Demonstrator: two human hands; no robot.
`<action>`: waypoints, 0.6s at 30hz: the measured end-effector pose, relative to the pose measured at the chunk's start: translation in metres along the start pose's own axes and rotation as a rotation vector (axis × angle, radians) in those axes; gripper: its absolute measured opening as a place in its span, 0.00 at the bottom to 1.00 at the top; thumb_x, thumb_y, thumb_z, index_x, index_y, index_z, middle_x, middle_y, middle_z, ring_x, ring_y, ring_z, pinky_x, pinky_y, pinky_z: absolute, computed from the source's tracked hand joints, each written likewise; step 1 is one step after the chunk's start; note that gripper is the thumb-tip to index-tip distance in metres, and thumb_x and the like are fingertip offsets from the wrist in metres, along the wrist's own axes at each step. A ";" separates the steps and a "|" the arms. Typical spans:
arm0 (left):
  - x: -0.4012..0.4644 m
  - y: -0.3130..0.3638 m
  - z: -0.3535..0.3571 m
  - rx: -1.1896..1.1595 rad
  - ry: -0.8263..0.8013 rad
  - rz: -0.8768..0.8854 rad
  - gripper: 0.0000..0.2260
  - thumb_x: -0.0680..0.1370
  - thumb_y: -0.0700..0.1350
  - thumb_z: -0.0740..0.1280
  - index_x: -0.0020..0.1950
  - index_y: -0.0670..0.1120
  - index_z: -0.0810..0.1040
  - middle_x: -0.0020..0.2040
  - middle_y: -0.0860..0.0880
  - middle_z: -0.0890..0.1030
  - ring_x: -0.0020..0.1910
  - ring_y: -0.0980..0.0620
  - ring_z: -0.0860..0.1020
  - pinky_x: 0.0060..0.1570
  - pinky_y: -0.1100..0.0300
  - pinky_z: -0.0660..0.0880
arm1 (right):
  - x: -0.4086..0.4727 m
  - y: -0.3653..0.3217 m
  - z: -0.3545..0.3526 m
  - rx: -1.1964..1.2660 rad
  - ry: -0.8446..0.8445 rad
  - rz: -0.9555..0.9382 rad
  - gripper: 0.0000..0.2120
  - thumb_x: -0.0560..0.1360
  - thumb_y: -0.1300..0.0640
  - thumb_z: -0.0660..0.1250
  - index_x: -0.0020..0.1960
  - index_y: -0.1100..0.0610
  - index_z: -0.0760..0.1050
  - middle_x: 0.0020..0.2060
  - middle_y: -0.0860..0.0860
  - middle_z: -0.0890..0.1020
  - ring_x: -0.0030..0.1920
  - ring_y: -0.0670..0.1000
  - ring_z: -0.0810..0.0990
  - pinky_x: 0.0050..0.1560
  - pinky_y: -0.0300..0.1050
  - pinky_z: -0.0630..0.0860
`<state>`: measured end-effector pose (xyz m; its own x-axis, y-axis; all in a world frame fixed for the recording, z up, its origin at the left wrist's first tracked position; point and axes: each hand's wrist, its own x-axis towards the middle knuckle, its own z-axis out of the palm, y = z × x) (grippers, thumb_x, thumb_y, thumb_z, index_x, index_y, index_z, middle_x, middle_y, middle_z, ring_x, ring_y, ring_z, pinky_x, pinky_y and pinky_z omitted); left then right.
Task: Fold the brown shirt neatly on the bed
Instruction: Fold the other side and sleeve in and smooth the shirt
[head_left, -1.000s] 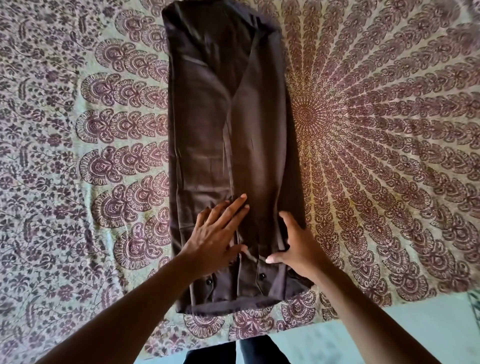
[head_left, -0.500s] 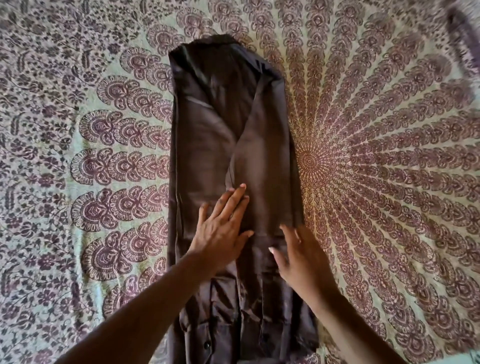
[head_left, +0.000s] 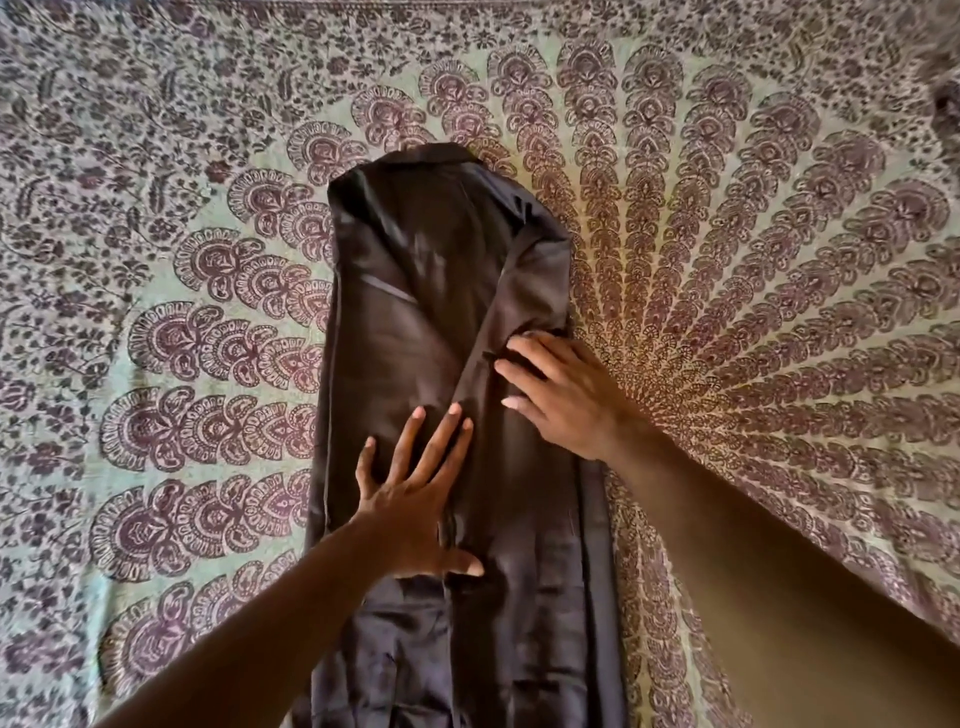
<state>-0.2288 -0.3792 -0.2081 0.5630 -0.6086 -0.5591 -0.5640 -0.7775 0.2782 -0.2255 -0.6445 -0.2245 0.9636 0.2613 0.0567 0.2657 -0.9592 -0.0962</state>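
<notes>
Head view is showing the brown shirt (head_left: 447, 364) lying lengthwise on the bed (head_left: 779, 260), folded into a long narrow strip. Left hand (head_left: 415, 499) is pressing flat on its middle, fingers straight and spread. Right hand (head_left: 561, 389) is resting on the right fold, fingers loosely extended, gripping nothing.

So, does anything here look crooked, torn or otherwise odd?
Nothing stands out. The shirt lies as a long folded strip on the bedspread, with the left hand flat on it and the right hand at its edge.
</notes>
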 end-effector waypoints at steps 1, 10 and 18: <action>0.001 0.000 -0.001 -0.007 -0.008 -0.002 0.68 0.56 0.84 0.66 0.79 0.59 0.26 0.77 0.62 0.23 0.79 0.49 0.25 0.72 0.25 0.41 | 0.007 0.009 -0.002 0.009 0.041 0.018 0.20 0.82 0.43 0.63 0.68 0.53 0.78 0.70 0.55 0.76 0.70 0.58 0.75 0.67 0.59 0.72; 0.002 0.003 -0.020 -0.146 0.119 0.013 0.49 0.68 0.79 0.62 0.83 0.63 0.46 0.82 0.64 0.44 0.81 0.48 0.49 0.72 0.31 0.55 | 0.078 0.050 -0.030 0.350 0.183 0.704 0.26 0.78 0.48 0.72 0.72 0.58 0.71 0.67 0.62 0.74 0.64 0.64 0.75 0.59 0.60 0.78; 0.116 0.006 -0.098 -0.466 0.644 0.064 0.14 0.78 0.44 0.67 0.64 0.46 0.78 0.58 0.46 0.78 0.56 0.42 0.77 0.55 0.50 0.76 | 0.142 0.057 -0.043 0.797 0.345 1.076 0.12 0.78 0.52 0.73 0.51 0.62 0.83 0.49 0.57 0.86 0.43 0.52 0.79 0.41 0.42 0.78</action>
<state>-0.1073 -0.4701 -0.1949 0.8566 -0.5159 -0.0090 -0.3768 -0.6373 0.6722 -0.0751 -0.6670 -0.1795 0.6782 -0.7131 -0.1778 -0.5399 -0.3193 -0.7788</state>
